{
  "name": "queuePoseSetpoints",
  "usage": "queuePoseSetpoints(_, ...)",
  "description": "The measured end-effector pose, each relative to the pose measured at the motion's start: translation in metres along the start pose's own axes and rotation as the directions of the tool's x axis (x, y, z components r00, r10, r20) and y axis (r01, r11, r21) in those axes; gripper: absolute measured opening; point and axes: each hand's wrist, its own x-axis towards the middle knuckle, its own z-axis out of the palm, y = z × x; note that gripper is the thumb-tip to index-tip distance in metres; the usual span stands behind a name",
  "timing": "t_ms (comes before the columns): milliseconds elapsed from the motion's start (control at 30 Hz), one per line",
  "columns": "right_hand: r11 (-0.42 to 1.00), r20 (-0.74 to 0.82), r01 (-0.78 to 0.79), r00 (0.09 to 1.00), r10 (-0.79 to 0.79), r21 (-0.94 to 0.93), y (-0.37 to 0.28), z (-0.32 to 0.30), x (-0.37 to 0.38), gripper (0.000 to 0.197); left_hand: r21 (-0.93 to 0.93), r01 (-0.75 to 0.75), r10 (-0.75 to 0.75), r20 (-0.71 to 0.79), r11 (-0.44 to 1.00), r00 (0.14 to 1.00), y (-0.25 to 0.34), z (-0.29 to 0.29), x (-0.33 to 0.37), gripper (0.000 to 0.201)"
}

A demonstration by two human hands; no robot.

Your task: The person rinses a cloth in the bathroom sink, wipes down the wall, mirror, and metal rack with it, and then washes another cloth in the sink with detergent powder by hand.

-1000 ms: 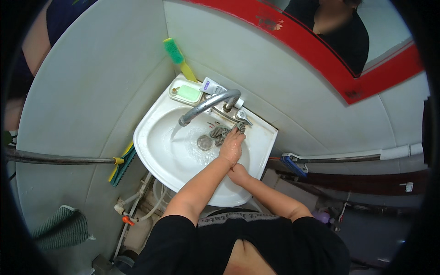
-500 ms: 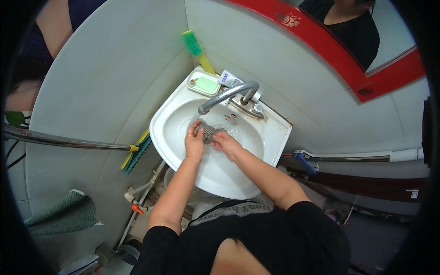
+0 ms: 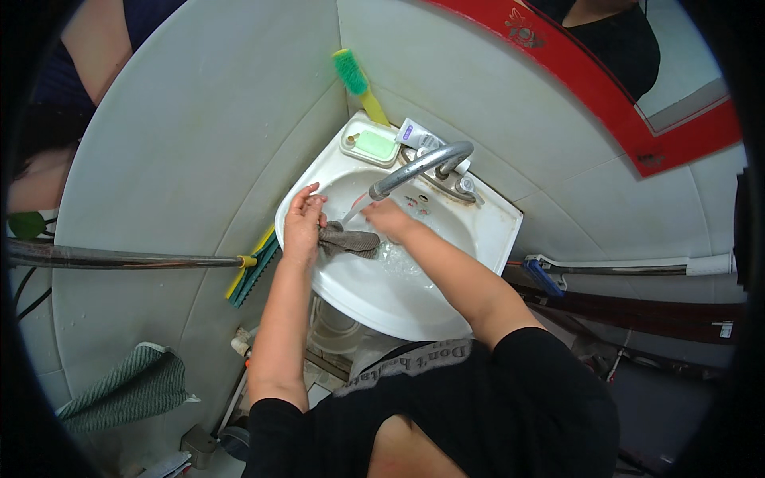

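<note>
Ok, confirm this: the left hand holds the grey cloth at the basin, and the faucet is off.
The faucet is running, not off: the head view shows its water stream. The left hand does hold the grey cloth at the basin.

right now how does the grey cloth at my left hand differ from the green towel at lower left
Colour: the grey cloth is brownish grey; the green towel is dark green.
Pose: the cloth is bunched over the basin, held by the left hand; the towel is spread out, touched by neither hand.
Both are fabric with a ribbed look.
</note>
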Motion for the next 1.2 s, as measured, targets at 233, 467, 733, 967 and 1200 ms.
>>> queuePoseSetpoints(233, 0.897, 0.185, 0.091, 0.983, -0.011, -0.432, -0.037, 0.017, -0.022, 0.023, -0.038, 0.077, -0.063, 0.279, 0.996, 0.958, 0.022, 0.034, -0.003, 0.034)
queuePoseSetpoints(467, 0.840, -0.180, 0.289, 0.896, -0.406, -0.460, -0.050, -0.022, -0.026, 0.017, 0.959, -0.139, -0.238, 0.199, 0.246, 0.951, 0.009, -0.002, 0.000, 0.029)
queuePoseSetpoints(733, 0.788, -0.146, -0.245, 0.910, 0.387, 0.565, 0.011, 0.003, -0.016, 0.024, 0.325, 0.163, -0.157, -0.045, 0.932, 0.987, -0.064, 0.000, 0.006, 0.024)
queuePoseSetpoints(967, 0.900, -0.258, -0.091, 0.941, 0.218, 0.426, 0.027, 0.013, -0.004, 0.036, -0.236, 0.439, -0.421, 0.127, 0.867, 0.898, -0.078, 0.032, -0.030, 0.028)
queuePoseSetpoints(1200, 0.989, -0.087, 0.128, 0.987, -0.135, -0.080, -0.039, 0.069, -0.025, 0.041, -0.635, 0.483, -0.526, 0.140, 0.602, 0.839, -0.098, -0.006, 0.006, 0.041)
